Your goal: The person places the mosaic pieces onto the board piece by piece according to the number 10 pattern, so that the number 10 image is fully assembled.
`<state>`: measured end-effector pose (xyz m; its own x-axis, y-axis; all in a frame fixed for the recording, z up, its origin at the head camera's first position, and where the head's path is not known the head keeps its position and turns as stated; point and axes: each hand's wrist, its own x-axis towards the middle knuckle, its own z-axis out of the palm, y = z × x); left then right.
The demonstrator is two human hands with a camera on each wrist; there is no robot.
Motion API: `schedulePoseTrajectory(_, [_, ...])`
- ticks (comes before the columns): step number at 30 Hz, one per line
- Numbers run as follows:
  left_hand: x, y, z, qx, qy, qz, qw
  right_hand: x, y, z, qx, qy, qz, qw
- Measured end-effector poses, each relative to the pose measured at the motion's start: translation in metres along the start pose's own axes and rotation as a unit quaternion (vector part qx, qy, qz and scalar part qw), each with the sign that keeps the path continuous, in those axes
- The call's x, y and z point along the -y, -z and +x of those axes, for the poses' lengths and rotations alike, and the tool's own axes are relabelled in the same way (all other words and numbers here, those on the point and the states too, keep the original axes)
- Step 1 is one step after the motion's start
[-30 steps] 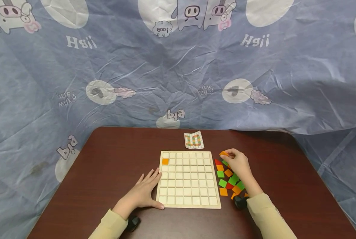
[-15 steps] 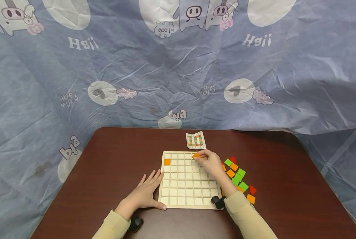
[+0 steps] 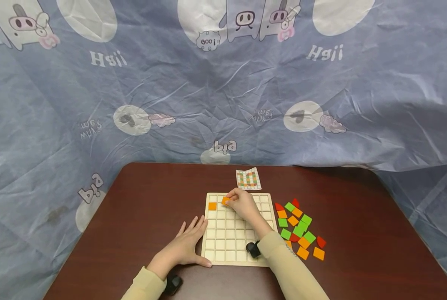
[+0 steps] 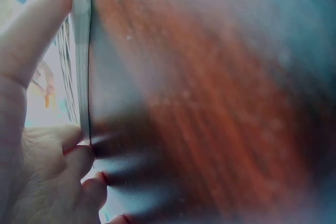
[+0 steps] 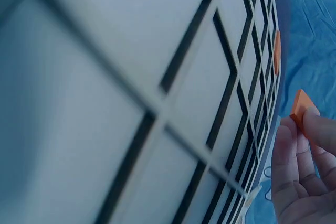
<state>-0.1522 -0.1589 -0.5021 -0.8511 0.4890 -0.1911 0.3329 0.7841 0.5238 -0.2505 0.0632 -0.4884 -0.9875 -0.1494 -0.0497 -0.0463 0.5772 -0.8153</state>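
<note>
A pale wooden grid board lies on the table, with one orange square tile set in its left column, second row from the back. My right hand is over the board's back rows and pinches another orange square tile between thumb and fingers. In the right wrist view that tile is held above the board, tilted. My left hand rests at the board's left edge with fingers spread, the thumb at the near left corner. The left wrist view shows those fingers along the board's side.
Loose green tiles, orange tiles and red curved pieces lie scattered right of the board. Behind the board lies a small paper card with a coloured grid pattern. A patterned blue cloth hangs behind the table.
My right hand has carried the orange tile leftward from the loose pieces to above the board's back left part. The left hand has stayed at the board's edge.
</note>
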Motion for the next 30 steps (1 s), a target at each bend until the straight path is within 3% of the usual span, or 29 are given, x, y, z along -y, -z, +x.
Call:
schedulePoseTrajectory(12, [0.002,-0.003,0.0,-0.003,-0.008,0.004,1.0,0.01,-0.016,0.009,0.021,0.005,-0.087,0.996])
schedulePoseTrajectory(30, [0.006,-0.001,0.001,0.0,-0.011,-0.008,0.9999,0.009,-0.017,0.009,0.018,0.027,-0.104,0.994])
